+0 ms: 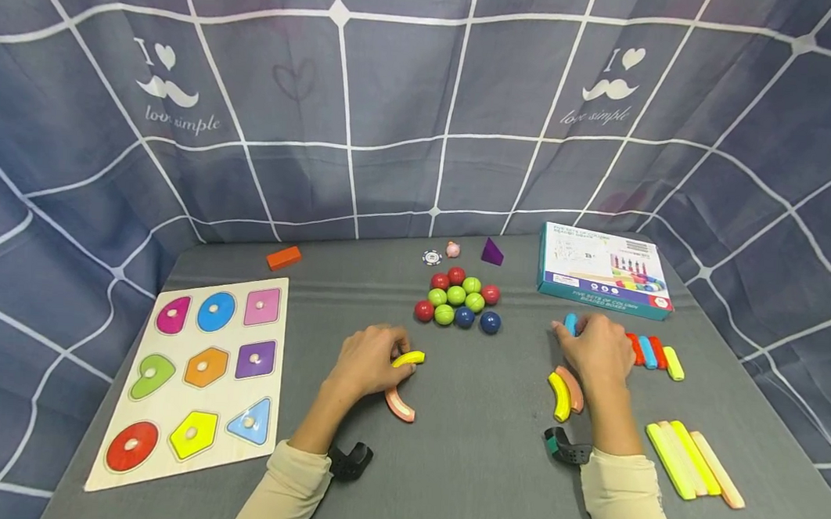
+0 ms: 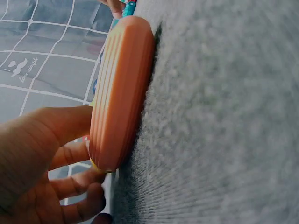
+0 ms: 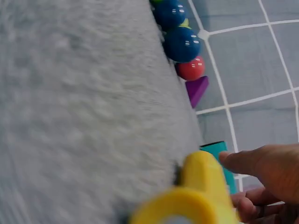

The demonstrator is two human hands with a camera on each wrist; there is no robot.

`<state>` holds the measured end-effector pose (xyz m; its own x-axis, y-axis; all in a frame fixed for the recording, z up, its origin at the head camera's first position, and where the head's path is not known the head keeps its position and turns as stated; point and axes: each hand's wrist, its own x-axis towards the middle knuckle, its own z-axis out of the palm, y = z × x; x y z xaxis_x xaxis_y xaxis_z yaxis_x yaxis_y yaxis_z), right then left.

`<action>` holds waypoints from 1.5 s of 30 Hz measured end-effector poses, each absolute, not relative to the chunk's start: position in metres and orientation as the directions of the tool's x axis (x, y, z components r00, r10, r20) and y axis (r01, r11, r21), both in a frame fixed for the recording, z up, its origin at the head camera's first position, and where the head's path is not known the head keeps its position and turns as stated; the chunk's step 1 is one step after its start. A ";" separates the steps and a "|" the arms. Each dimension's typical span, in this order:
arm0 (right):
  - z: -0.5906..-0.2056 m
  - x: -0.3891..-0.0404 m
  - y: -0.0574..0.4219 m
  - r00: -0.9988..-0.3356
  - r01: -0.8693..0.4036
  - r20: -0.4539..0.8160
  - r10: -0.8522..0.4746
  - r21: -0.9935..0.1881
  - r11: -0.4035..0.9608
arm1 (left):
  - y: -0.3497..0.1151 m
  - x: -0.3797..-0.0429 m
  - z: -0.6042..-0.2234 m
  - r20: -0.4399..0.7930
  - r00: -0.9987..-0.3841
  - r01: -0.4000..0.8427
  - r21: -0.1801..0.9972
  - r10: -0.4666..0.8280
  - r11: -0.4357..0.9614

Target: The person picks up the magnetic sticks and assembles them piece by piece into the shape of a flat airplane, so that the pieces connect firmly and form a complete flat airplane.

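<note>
In the head view, my left hand (image 1: pixel 373 359) pinches a yellow curved block (image 1: pixel 409 359) between thumb and fingers, low over the table. Just under that thumb lies a peach curved block (image 1: pixel 400 408), whose grooved side (image 2: pixel 122 93) fills the middle of the left wrist view. My right hand (image 1: pixel 599 351) holds a blue block (image 1: pixel 570 324) by its near side, mostly hidden by the fingers. Below that hand, a second yellow curved block (image 1: pixel 559 398) and a peach one (image 1: pixel 573 388) lie side by side; the yellow block (image 3: pixel 205 182) looms in the right wrist view.
Red, green and blue balls (image 1: pixel 456 295) cluster mid-table, with a purple wedge (image 1: pixel 492 252) behind. A shape puzzle board (image 1: pixel 228 336) lies left, an orange block (image 1: pixel 284 258) beyond it. On the right are a teal-edged box (image 1: pixel 605 269), short red and blue blocks (image 1: pixel 646 352) and long sticks (image 1: pixel 694 462).
</note>
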<state>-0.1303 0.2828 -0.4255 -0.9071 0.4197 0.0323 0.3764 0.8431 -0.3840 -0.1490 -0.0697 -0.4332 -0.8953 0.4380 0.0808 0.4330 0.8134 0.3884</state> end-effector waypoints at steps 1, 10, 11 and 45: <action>-0.427 -0.131 0.282 -0.911 0.373 0.020 0.412 -0.384 0.844 | -0.070 -0.149 -0.434 0.088 -0.894 0.436 0.396 0.439 0.808; -0.416 -0.130 0.274 -0.968 0.164 0.102 0.230 -0.438 0.884 | -0.070 -0.150 -0.437 0.097 -0.893 0.438 0.407 0.439 0.802; -0.411 -0.129 0.270 -0.978 0.099 0.117 0.171 -0.460 0.882 | -0.070 -0.150 -0.437 0.101 -0.894 0.438 0.408 0.437 0.801; -0.450 -0.130 0.156 -0.886 -0.438 0.151 -0.438 -0.577 0.689 | -0.066 -0.150 -0.437 0.056 -0.868 0.456 0.479 0.493 0.750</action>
